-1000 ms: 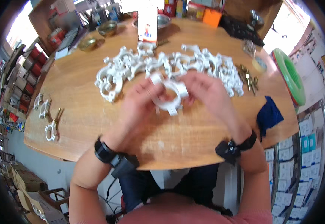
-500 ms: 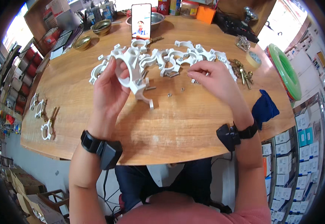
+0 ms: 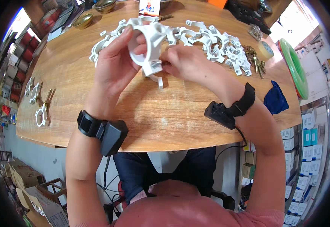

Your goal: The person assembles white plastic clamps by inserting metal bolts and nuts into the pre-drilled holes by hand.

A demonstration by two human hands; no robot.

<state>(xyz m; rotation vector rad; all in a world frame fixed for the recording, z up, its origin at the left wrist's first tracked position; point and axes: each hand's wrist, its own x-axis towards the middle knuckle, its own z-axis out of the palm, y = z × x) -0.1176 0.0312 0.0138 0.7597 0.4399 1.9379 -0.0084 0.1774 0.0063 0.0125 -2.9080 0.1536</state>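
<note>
My left hand (image 3: 115,64) is closed around a white plastic pipe clamp (image 3: 155,43), a ring with a short round socket at its top, held up above the table. At the clamp's lower lug a small metal nut or screw end (image 3: 156,64) shows. My right hand (image 3: 187,62) is pinched together right beside this lug; its fingertips are partly hidden, so whatever they hold cannot be made out. Below the lug, a curved white clamp half (image 3: 157,80) hangs or lies; whether it is joined to the held clamp is unclear. Behind both hands spreads a pile of white clamps (image 3: 225,39).
Brass-coloured bolts (image 3: 259,62) lie right of the pile, near a tape roll (image 3: 265,50), a blue cloth (image 3: 275,97) and a green coil (image 3: 293,68). Several clamps with bolts (image 3: 41,116) lie at the left edge. A phone (image 3: 149,7) and brass bowl (image 3: 83,21) stand behind.
My right hand has come left from the edge of the pile to the held clamp's lug. The left hand has turned the clamp slightly. The whole view has tilted, shifting the table upward.
</note>
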